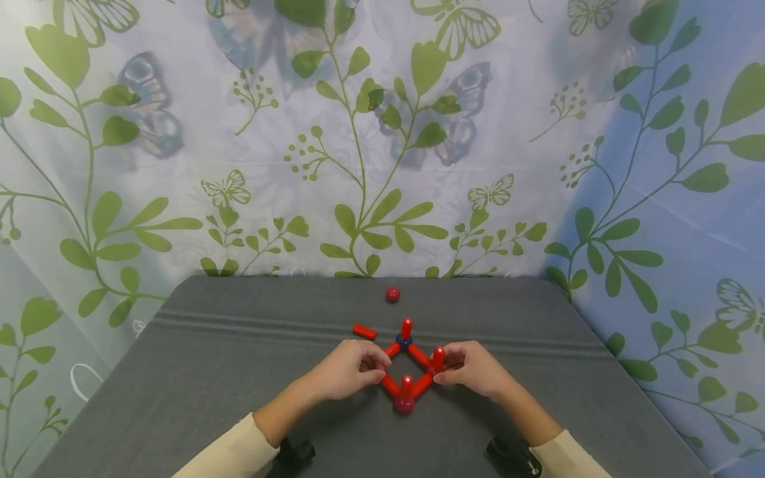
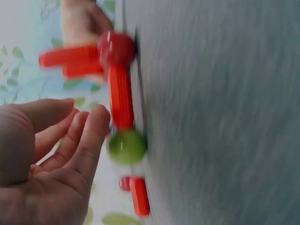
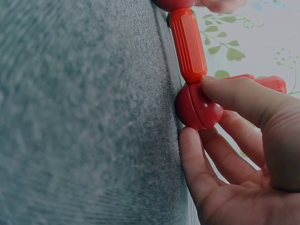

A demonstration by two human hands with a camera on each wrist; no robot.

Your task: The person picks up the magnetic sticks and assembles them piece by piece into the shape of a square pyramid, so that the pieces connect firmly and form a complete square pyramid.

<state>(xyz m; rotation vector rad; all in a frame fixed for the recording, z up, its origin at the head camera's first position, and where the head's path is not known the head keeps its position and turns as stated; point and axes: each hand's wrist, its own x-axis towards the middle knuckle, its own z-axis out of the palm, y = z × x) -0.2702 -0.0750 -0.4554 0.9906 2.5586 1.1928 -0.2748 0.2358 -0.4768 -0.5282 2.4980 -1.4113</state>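
Note:
A square of red rods joined by balls lies on the grey table. Its back corner is a blue ball (image 1: 404,342), its front corner a red ball (image 1: 404,403). Upright rods rise from the back, front and right corners, such as the front rod (image 1: 407,386). My right hand (image 1: 475,372) pinches the right corner's red ball (image 3: 199,107) between thumb and fingers. Beside the left corner is my left hand (image 1: 352,369), its fingers loosely bent with nothing held. The green ball (image 2: 127,146) at that corner is hidden behind this hand in the head view.
Behind the square a loose red rod (image 1: 364,331) and a loose red ball (image 1: 392,294) lie on the grey table (image 1: 197,372). A patterned curtain (image 1: 370,166) hangs along the table's far edge.

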